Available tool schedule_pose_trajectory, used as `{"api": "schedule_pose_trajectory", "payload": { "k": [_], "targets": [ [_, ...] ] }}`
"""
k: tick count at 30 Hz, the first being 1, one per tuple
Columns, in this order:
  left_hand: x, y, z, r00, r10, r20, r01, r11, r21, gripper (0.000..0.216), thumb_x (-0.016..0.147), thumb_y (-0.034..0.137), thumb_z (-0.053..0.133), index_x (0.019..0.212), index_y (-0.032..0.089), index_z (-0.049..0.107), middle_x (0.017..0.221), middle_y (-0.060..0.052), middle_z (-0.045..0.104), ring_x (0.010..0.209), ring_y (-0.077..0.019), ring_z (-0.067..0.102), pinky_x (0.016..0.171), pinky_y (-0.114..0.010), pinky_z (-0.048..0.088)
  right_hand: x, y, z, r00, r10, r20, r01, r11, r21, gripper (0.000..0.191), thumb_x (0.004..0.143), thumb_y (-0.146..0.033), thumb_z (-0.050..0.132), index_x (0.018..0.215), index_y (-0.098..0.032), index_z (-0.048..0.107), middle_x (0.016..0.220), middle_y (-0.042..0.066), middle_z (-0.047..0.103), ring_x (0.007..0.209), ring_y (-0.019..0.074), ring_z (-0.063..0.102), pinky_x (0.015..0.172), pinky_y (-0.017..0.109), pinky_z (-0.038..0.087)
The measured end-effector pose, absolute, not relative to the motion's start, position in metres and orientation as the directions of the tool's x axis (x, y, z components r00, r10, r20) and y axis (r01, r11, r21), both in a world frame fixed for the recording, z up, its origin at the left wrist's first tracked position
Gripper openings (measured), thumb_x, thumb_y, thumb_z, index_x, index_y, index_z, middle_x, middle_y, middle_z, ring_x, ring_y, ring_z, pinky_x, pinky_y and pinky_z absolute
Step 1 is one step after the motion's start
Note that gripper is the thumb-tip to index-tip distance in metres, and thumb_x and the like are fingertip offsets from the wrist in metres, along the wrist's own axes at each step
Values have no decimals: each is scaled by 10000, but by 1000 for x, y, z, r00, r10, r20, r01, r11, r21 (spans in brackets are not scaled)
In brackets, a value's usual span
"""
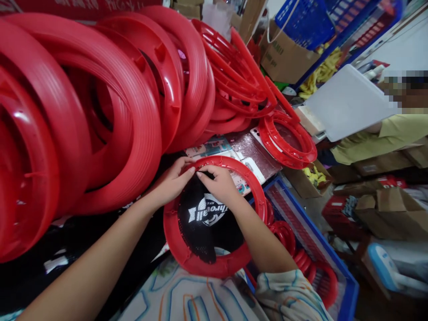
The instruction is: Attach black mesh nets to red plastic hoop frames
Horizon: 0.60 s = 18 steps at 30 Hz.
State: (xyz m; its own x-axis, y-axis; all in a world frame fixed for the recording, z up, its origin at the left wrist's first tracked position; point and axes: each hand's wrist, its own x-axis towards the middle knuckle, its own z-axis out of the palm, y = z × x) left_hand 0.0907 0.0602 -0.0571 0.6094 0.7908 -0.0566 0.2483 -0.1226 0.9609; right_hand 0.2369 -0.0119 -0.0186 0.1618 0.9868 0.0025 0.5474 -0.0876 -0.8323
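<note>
In front of my body a red plastic ring point(174, 236) is tilted toward me, with black printed fabric point(197, 238) spanning part of its opening. White lettering and a logo show on the fabric. At the ring's far left rim, my left hand point(177, 180) is closed over the rim and the fabric's edge, thumb on top. Right beside it, my right hand point(219, 183) pinches the fabric's edge between thumb and fingers. The two thumbs almost meet. My right forearm crosses over the ring and hides part of the fabric and the right rim.
Large red rings point(140, 133) stand in a row at left and back. Thinner red rings point(287, 142) lie on the table at right. A blue crate point(347, 285) below holds more rings. Cardboard boxes point(388, 211) and a person in a yellow-green shirt point(377, 138) are farther right.
</note>
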Motion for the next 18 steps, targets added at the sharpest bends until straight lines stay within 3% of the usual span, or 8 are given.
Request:
{"api": "schedule_pose_trajectory", "payload": {
  "k": [5, 11, 15, 18],
  "targets": [
    [92, 62, -53, 609, 790, -65, 217, -88, 972, 321, 848, 457, 426, 873, 187, 599, 874, -33, 631, 869, -203, 597, 802, -323, 466, 245, -12, -18, 221, 975, 15, 553, -112, -826, 137, 831, -220, 580, 865, -166, 701, 840, 29, 716, 785, 151, 641, 745, 278, 480],
    [90, 64, -57, 609, 791, -57, 212, -93, 973, 216, 763, 411, 582, 798, 202, 624, 859, -6, 609, 850, -192, 572, 772, -293, 423, 250, -12, -19, 247, 969, -10, 546, -148, -825, 133, 816, -249, 621, 882, -186, 718, 856, 19, 728, 811, 145, 654, 770, 278, 495],
    [89, 62, -56, 599, 798, -70, 217, -77, 973, 216, 767, 410, 591, 781, 195, 599, 784, 5, 597, 746, -172, 550, 682, -276, 399, 247, -10, -18, 270, 963, -28, 550, -178, -816, 132, 822, -249, 619, 876, -189, 724, 860, 20, 733, 809, 146, 661, 777, 287, 501],
    [89, 62, -56, 601, 797, -55, 222, -101, 970, 210, 780, 394, 573, 735, 189, 575, 829, -7, 601, 784, -174, 546, 708, -280, 392, 247, -9, -18, 285, 958, -27, 559, -189, -807, 132, 816, -250, 627, 873, -184, 725, 855, 22, 735, 807, 149, 663, 781, 293, 500]
  ]
}}
